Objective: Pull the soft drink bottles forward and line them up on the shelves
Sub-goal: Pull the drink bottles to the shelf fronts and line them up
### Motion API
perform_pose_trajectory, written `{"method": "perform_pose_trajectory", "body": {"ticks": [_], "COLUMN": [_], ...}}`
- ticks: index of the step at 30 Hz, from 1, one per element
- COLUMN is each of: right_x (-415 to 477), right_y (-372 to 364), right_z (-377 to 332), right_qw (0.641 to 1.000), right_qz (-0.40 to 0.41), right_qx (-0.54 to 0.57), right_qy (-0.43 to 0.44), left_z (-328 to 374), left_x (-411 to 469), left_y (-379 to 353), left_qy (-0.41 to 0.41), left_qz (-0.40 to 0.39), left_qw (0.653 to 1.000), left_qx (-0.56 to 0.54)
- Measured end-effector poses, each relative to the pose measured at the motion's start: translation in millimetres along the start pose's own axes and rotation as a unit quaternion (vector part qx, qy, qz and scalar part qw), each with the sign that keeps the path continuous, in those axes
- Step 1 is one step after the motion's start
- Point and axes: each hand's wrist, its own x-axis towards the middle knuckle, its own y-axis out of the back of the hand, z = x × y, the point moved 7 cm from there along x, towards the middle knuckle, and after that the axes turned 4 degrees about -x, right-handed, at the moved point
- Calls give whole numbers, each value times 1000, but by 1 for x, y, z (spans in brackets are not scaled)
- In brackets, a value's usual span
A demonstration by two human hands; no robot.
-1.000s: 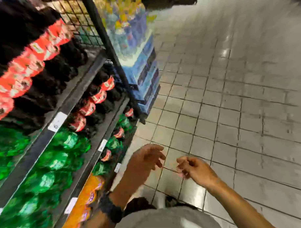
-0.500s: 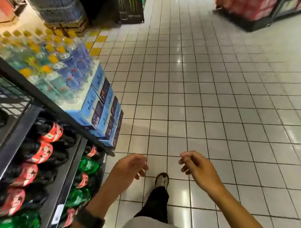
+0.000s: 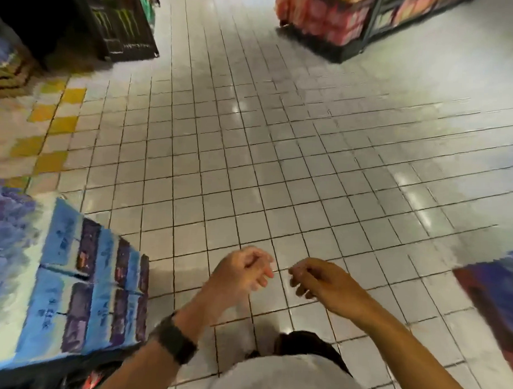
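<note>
We judge ourselves between shelves: left hand point(image 3: 241, 272) and right hand point(image 3: 319, 281) loosely curled, empty, right of blue cases point(image 3: 71, 289); next needs facing bottles.

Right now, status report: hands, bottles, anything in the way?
Left hand and right hand both empty, fingers loosely curled, over the tile floor. Soft drink bottles barely in frame, lower left. Blue cartons stacked at left.
</note>
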Motion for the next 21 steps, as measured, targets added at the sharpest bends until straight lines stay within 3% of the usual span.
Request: {"method": "perform_pose_trajectory", "body": {"ticks": [7, 9, 13, 21], "right_x": [89, 130, 224, 418], "right_y": [69, 88, 141, 240], "right_z": [42, 50, 40, -65], "right_qw": [991, 981, 978, 997], "right_qz": [25, 18, 24, -16], "right_qx": [98, 160, 168, 69], "right_qy": [-90, -107, -120, -22], "left_z": [39, 38, 67, 189], "left_x": [105, 138, 209, 335], "left_y": [-16, -10, 25, 127], "left_qy": [11, 25, 47, -10], "left_qz": [-20, -8, 34, 150], "left_qw": [998, 996, 991, 987], "left_qx": [54, 84, 123, 64]}}
